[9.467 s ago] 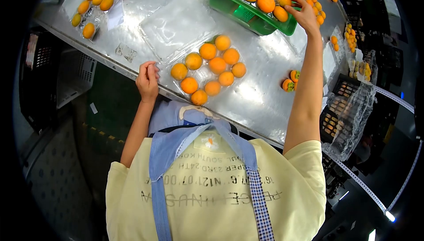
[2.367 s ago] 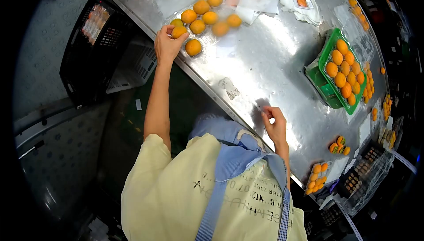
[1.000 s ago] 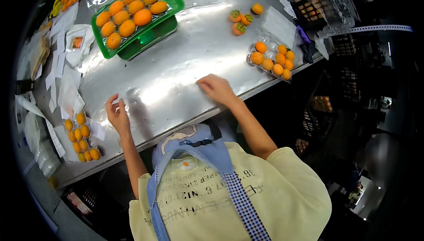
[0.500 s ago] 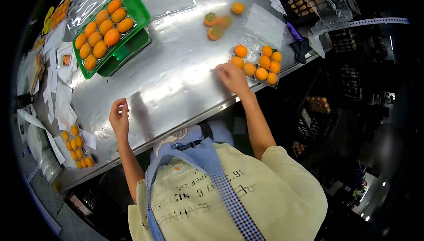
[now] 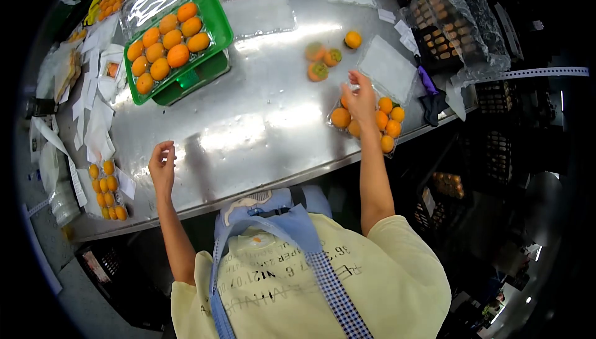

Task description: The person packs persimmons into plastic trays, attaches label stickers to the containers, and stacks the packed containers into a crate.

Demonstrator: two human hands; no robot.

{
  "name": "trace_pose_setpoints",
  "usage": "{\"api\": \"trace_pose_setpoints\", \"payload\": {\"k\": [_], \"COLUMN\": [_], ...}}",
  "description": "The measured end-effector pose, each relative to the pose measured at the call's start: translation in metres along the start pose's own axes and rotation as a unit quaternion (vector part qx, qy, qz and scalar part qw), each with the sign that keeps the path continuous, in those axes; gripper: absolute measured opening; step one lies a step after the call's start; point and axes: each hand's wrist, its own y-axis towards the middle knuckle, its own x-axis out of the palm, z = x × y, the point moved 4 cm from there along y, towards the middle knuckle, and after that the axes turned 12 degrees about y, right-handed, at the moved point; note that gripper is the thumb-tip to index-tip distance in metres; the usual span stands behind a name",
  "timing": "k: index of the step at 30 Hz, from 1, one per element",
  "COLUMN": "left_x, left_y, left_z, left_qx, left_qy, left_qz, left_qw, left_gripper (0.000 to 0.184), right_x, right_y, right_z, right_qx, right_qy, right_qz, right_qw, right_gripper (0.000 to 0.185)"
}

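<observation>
My left hand (image 5: pixel 162 160) hovers palm inward over the near side of the metal table (image 5: pixel 267 106), fingers loosely curled with a narrow gap to the thumb, holding nothing. My right arm reaches forward, the right hand (image 5: pixel 360 95) over the right-hand fruit tray (image 5: pixel 392 122), thumb and forefinger parted, though I can't tell if I'm touching it. I count at least eight fruits there, three green-topped persimmons (image 5: pixel 318 71) and one loose orange fruit (image 5: pixel 352 40) beyond, and twelve in the green basket (image 5: pixel 222 23).
</observation>
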Motion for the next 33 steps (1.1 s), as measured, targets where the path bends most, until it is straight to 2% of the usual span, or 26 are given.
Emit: {"api": "trace_pose_setpoints", "payload": {"k": [4,6,8,10,12,15,16,18,19,22,23,25,26,27,30,33], "left_x": [-0.017,-0.027,-0.043,-0.057,-0.069,-0.083,-0.084,-0.075,-0.071,-0.055,-0.048,-0.035,-0.029,-0.023,-0.008,0.004], "left_y": [-0.006,-0.013,-0.020,-0.025,-0.031,-0.036,-0.038,-0.043,-0.043,-0.043,-0.043,-0.043,-0.042,-0.042,-0.042,-0.045], "left_z": [0.010,0.010,0.002,-0.014,-0.019,-0.034,-0.037,-0.039,-0.040,-0.040,-0.037,-0.026,-0.025,-0.025,-0.023,-0.025], "left_qx": [-0.008,-0.013,-0.009,-0.038,-0.061,-0.075,-0.084,-0.097,-0.101,-0.105,-0.106,-0.109,-0.105,-0.100,-0.091,-0.086], "left_qy": [0.022,0.054,0.078,0.094,0.075,0.065,0.067,0.067,0.065,0.052,0.045,0.049,0.054,0.058,0.057,0.064], "left_qz": [0.001,0.001,0.027,0.024,0.046,0.075,0.078,0.071,0.061,0.027,0.017,0.010,0.000,-0.008,-0.022,-0.041], "left_qw": [1.000,0.998,0.997,0.995,0.994,0.992,0.991,0.991,0.991,0.993,0.993,0.993,0.993,0.993,0.994,0.993], "left_gripper": [0.016,0.015,0.015,0.014,0.014,0.015,0.015,0.016,0.016,0.016,0.016,0.017,0.017,0.018,0.017,0.017], "right_x": [0.022,0.027,0.040,0.052,0.052,0.048,0.043,0.041,0.043,0.046,0.046,0.042,0.041,0.034,0.009,0.000], "right_y": [0.046,0.058,0.075,0.085,0.085,0.085,0.084,0.082,0.081,0.082,0.083,0.092,0.095,0.102,0.124,0.139], "right_z": [-0.019,-0.001,0.022,0.041,0.052,0.048,0.056,0.049,0.055,0.063,0.050,0.051,0.049,0.037,0.017,0.037], "right_qx": [-0.067,-0.105,-0.185,-0.140,-0.070,-0.110,0.004,0.227,0.232,0.250,0.252,0.072,-0.022,0.067,0.105,0.010], "right_qy": [-0.094,-0.150,-0.170,-0.094,-0.089,-0.073,-0.025,0.077,0.069,0.018,-0.020,-0.192,-0.275,-0.311,-0.305,-0.259], "right_qz": [-0.008,-0.059,-0.107,-0.174,-0.163,-0.118,-0.145,-0.186,-0.197,-0.260,-0.248,-0.189,-0.156,-0.186,-0.132,0.016], "right_qw": [0.993,0.981,0.962,0.970,0.980,0.984,0.989,0.953,0.950,0.932,0.935,0.960,0.949,0.929,0.937,0.966], "right_gripper": [0.045,0.049,0.050,0.047,0.045,0.035,0.034,0.038,0.049,0.049,0.047,0.046,0.045,0.049,0.050,0.051]}}
